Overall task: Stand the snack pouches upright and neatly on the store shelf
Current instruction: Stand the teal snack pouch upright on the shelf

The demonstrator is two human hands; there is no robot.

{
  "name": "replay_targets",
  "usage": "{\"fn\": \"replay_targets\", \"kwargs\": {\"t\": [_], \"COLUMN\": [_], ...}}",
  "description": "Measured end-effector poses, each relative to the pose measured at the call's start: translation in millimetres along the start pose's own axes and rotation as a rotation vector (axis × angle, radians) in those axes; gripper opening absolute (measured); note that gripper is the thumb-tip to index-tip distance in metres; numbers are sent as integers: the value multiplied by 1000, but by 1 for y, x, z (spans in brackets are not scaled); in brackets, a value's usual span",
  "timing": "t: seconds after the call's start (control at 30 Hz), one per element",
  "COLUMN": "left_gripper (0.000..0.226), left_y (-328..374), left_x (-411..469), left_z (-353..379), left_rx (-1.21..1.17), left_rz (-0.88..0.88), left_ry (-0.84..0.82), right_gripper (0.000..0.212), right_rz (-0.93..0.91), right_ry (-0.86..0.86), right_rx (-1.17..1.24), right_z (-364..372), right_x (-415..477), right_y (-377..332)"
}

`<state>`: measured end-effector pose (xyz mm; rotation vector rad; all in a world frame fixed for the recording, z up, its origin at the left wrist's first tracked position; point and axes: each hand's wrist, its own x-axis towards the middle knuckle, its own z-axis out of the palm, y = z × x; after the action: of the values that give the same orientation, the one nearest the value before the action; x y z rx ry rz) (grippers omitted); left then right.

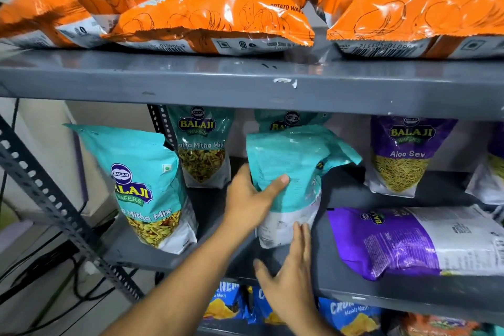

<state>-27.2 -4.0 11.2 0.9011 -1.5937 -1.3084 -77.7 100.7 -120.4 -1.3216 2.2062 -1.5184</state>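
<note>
On the middle grey shelf (349,278) a teal snack pouch (297,161) stands with its back toward me and its top flopped over. My left hand (252,196) grips its left side, thumb across the back. My right hand (289,273) is flat and open, fingertips touching the pouch's white bottom. Another teal pouch (147,185) stands upright at the left front, slightly tilted. Two more teal pouches (203,144) stand at the back, one partly hidden behind the held one. A purple Aloo Sev pouch (403,155) stands at the back right. Another purple pouch (414,243) lies flat at the front right.
Orange potato wafer bags (218,8) lie flat on the upper shelf (245,79). Blue chip bags (351,314) fill the shelf below. A perforated grey diagonal brace (54,207) runs at the left, with cables on the floor behind it. A further purple pouch shows at the far right edge.
</note>
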Motion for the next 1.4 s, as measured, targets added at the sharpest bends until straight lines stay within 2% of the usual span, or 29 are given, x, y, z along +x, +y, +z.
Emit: {"fn": "replay_targets", "kwargs": {"t": [0.1, 0.23, 0.3, 0.37, 0.43, 0.5, 0.53, 0.63, 0.73, 0.9, 1.03, 1.2, 1.3, 1.4], "left_gripper": [41, 33, 35, 43, 46, 47, 56, 75, 68, 62, 65, 81, 63, 39], "left_y": [2, 1, -11, -29, -44, -59, -64, -78, -80, -89, -98, -102, -100, -92], "left_x": [-33, -57, -48, -30, -15, -3, 1, 12, 15, 1, -11, -13, -17, -34], "left_z": [8, 3, -13, -29, -39, -42, -41, -39, -33, -24, -16, -16, -16, -10], "left_rx": [72, 107, 118, 114, 83, 35, 20, -30, -58, 21, 111, 147, 122, 53], "left_rz": [34, 41, 58, 36, -52, -172, -215, -241, -232, -121, -76, -92, -81, -108], "left_ry": [23, -219, -200, -115, -115, -203, -253, -396, -476, -345, -186, -158, -146, 0], "right_gripper": [116, 86, 80, 78, 74, 60, 55, 52, 50, 43, 45, 45, 41, 35], "right_rz": [57, 119, 179, 226, 253, 251, 254, 262, 274, 316, 325, 301, 209, 83], "right_ry": [15, 111, 114, 24, -89, -210, -269, -444, -545, -537, -521, -531, -584, -545], "right_rx": [-1, 5, 67, 134, 226, 316, 363, 459, 435, 370, 340, 271, 152, -70], "right_z": [5, -10, -22, -34, -45, -56, -61, -76, -80, -77, -68, -67, -77, -98], "right_x": [13, 38, 51, 60, 68, 77, 82, 96, 107, 117, 119, 121, 120, 130], "right_y": [-3, -4, 6, 20, 35, 42, 45, 43, 43, 52, 56, 53, 51, 50]}}
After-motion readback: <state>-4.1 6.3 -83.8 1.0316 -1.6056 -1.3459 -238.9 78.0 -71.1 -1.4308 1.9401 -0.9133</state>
